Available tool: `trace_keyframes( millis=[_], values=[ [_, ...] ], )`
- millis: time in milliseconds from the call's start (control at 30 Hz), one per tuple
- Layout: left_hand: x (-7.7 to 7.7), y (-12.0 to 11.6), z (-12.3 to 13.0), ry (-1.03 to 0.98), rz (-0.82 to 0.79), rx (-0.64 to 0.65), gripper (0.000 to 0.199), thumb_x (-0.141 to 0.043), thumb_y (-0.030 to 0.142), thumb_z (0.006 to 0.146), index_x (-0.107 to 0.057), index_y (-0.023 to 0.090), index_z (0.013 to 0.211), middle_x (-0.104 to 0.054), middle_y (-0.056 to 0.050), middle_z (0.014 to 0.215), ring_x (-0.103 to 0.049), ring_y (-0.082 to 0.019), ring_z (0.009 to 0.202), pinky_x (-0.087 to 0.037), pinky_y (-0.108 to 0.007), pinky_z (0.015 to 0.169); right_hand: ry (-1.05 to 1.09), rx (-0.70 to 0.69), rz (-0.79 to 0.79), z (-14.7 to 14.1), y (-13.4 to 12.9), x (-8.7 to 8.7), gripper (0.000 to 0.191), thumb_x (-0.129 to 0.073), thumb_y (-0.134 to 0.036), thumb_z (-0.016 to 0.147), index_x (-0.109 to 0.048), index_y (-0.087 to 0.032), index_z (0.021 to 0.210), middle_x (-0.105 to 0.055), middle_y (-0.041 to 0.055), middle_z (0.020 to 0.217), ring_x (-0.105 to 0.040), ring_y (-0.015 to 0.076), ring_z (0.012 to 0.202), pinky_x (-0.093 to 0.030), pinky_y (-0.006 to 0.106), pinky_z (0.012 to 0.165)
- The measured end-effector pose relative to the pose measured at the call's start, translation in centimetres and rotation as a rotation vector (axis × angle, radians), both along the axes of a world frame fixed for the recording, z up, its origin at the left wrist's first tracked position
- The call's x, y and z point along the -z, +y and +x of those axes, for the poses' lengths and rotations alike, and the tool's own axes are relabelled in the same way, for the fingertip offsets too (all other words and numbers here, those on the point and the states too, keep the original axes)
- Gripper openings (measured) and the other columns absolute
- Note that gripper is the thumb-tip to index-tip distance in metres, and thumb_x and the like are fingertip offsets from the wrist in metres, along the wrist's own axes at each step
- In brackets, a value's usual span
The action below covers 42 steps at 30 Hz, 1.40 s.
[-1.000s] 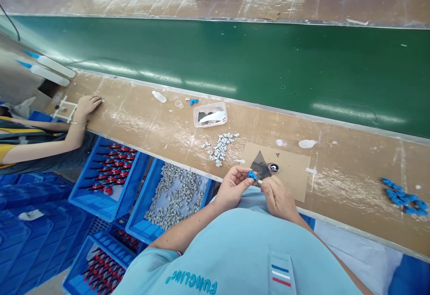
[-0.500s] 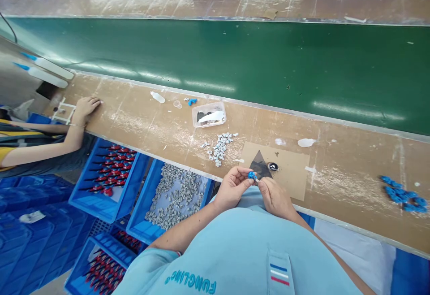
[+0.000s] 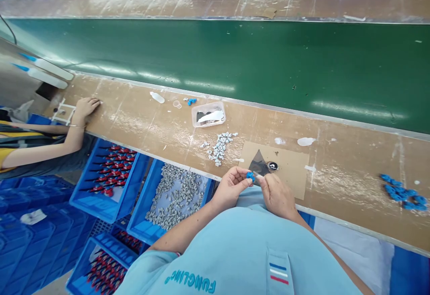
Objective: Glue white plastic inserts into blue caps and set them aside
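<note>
My left hand pinches a small blue plastic part between fingers and thumb. My right hand holds a thin white piece by its fingertips, and the piece touches or nearly touches the blue part. Just beyond both hands, a cardboard sheet lies on the wooden bench, bearing a dark triangular piece and a black-and-white round disc. A scattered heap of small pale grey parts lies left of the sheet.
A clear plastic box and a heap of blue parts sit on the bench. A green conveyor belt runs behind it. Blue crates stand below its edge. A co-worker's hand rests at the far left.
The white piece in my right fingers has moved up toward the blue part. The camera view has shifted slightly.
</note>
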<state>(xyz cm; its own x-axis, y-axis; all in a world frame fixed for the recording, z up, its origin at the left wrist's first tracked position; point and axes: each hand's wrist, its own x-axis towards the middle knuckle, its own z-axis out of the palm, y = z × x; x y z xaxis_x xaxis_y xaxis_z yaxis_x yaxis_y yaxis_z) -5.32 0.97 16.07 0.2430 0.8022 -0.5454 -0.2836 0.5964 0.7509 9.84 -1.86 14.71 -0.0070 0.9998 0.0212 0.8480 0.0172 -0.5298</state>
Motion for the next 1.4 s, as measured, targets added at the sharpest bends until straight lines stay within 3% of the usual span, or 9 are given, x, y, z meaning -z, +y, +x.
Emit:
trace_keyframes(
  millis=[133,367,733,967,1100,1167,1267,1400],
  values=[
    [-0.4,0.1,0.0,-0.069,-0.067,-0.027,0.041,-0.085,0.036,0.056,-0.063,0.015,0.083,-0.066,0.000,0.073,-0.060,-0.010,0.065,-0.047,-0.025,0.069,0.114,0.148,0.011,0.8,0.0,-0.3,0.052,-0.013,-0.053,0.098,-0.039,-0.024,0.063,-0.051,0.0017,0.058,-0.047,0.0162,0.054,-0.030,0.027,0.050],
    [-0.5,0.3,0.2,-0.179,-0.125,-0.064,0.042,-0.087,0.034,0.053,-0.065,0.015,0.084,-0.067,0.000,0.074,-0.059,-0.009,0.064,-0.047,-0.024,0.069,0.281,-0.137,-0.012,0.2,-0.2,-0.6,0.050,-0.019,-0.049,0.099,-0.035,-0.023,0.059,-0.045,-0.0010,0.053,-0.044,0.0133,0.049,-0.030,0.025,0.048],
    [0.0,-0.1,0.1,-0.112,-0.010,-0.070,0.039,-0.084,0.036,0.059,-0.063,0.016,0.084,-0.067,0.000,0.076,-0.060,-0.010,0.068,-0.048,-0.025,0.070,0.395,-0.157,-0.264,-0.1,0.5,-1.0,0.058,-0.010,-0.060,0.094,-0.043,-0.023,0.064,-0.051,0.0001,0.056,-0.051,0.0144,0.053,-0.037,0.025,0.051],
    [-0.3,0.0,-0.1,-0.075,-0.059,-0.043,0.042,-0.086,0.038,0.054,-0.062,0.015,0.081,-0.065,0.002,0.070,-0.059,-0.009,0.062,-0.046,-0.024,0.067,0.292,-0.047,-0.155,-0.3,0.5,-0.7,0.057,-0.011,-0.064,0.093,-0.036,-0.024,0.059,-0.046,0.0001,0.053,-0.047,0.0155,0.053,-0.033,0.026,0.049],
    [-0.6,-0.3,-0.2,-0.087,-0.111,0.063,0.041,-0.086,0.036,0.054,-0.063,0.014,0.080,-0.066,-0.001,0.073,-0.059,-0.010,0.062,-0.046,-0.025,0.068,0.228,0.145,-0.111,0.4,0.7,-0.7,0.055,-0.013,-0.064,0.092,-0.034,-0.025,0.059,-0.047,0.0014,0.056,-0.046,0.0164,0.053,-0.031,0.028,0.049],
    [-0.7,-0.3,-0.2,-0.077,-0.122,0.041,0.042,-0.086,0.037,0.054,-0.063,0.014,0.081,-0.067,-0.001,0.073,-0.060,-0.010,0.063,-0.047,-0.025,0.068,0.272,0.192,-0.120,0.8,0.5,-0.7,0.053,-0.016,-0.063,0.093,-0.032,-0.025,0.060,-0.046,0.0004,0.055,-0.045,0.0158,0.052,-0.032,0.027,0.049],
    [-0.6,-0.1,0.0,-0.080,-0.132,-0.040,0.045,-0.087,0.038,0.052,-0.063,0.015,0.082,-0.066,0.000,0.072,-0.060,-0.009,0.063,-0.046,-0.025,0.068,0.377,0.138,-0.185,0.9,-0.1,-0.5,0.049,-0.022,-0.060,0.093,-0.037,-0.024,0.064,-0.046,-0.0017,0.055,-0.045,0.0151,0.051,-0.034,0.026,0.049],
    [-0.4,-0.1,0.1,-0.062,-0.090,-0.037,0.043,-0.085,0.038,0.056,-0.062,0.016,0.085,-0.065,0.001,0.073,-0.060,-0.009,0.063,-0.047,-0.025,0.068,0.408,0.019,-0.186,0.6,-0.5,-0.3,0.045,-0.022,-0.056,0.095,-0.049,-0.023,0.078,-0.054,-0.0008,0.060,-0.050,0.0161,0.053,-0.038,0.026,0.050]
  ],
)
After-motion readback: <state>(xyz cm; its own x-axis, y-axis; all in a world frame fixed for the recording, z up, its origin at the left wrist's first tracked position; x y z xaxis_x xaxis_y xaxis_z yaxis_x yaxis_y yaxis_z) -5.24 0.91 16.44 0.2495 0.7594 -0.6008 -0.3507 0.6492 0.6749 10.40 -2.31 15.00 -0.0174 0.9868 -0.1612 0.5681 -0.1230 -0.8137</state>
